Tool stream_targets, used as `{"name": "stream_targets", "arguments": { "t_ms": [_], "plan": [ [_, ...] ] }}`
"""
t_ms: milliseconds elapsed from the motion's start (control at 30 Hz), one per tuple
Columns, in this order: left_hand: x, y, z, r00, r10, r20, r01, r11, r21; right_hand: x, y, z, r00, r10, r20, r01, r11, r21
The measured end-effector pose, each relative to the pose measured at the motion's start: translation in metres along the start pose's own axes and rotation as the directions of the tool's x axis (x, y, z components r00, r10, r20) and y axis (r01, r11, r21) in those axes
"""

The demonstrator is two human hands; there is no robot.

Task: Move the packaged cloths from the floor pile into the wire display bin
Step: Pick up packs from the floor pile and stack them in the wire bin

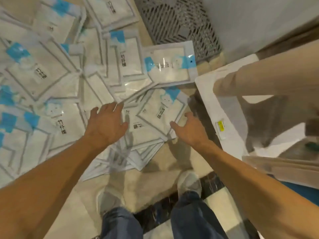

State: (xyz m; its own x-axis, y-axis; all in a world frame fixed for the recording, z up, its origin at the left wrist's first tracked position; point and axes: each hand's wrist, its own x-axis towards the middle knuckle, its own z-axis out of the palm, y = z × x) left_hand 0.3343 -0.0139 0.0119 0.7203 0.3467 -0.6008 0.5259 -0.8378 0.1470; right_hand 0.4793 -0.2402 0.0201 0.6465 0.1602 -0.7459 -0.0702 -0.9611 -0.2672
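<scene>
A wide pile of packaged white cloths (57,78) with blue labels covers the tiled floor at left and centre. My left hand (107,124) reaches down over the pile's near edge, fingers spread and relaxed, holding nothing. My right hand (188,128) hovers at the right corner of one packaged cloth (160,111), fingers loosely extended; I cannot tell whether it touches the packet. A grey wire display bin (181,23) stands at the top centre, beyond the pile.
A white box-like stand (217,107) with a yellow tag sits to the right. A beige sleeve (269,78) of another person crosses above it. My shoes (189,182) and jeans stand on the tiles below the pile.
</scene>
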Motion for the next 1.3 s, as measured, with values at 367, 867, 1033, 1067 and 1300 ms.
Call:
{"name": "stream_targets", "arguments": {
  "t_ms": [367,867,1033,1067,1300],
  "plan": [
    [0.121,0.035,0.072,0.995,0.103,0.006,-0.103,0.995,0.012,0.148,0.037,0.084,0.938,0.346,-0.018,-0.257,0.731,0.632],
    [0.036,-0.046,0.003,0.985,0.004,0.173,0.101,0.795,-0.599,0.059,0.049,0.045,0.988,0.044,0.147,-0.152,0.378,0.913],
    [-0.032,-0.082,-0.041,0.984,-0.147,0.101,0.159,0.469,-0.869,0.016,0.015,-0.01,0.992,-0.053,0.115,-0.071,0.517,0.853],
    [-0.048,-0.085,-0.054,0.98,-0.181,0.089,0.156,0.404,-0.901,0.005,0.003,-0.024,0.991,-0.065,0.118,-0.067,0.526,0.848],
    [-0.165,-0.108,-0.185,0.933,-0.352,0.078,0.079,-0.01,-0.997,-0.105,-0.11,-0.15,0.964,-0.233,0.129,0.027,0.566,0.824]
  ]
}}
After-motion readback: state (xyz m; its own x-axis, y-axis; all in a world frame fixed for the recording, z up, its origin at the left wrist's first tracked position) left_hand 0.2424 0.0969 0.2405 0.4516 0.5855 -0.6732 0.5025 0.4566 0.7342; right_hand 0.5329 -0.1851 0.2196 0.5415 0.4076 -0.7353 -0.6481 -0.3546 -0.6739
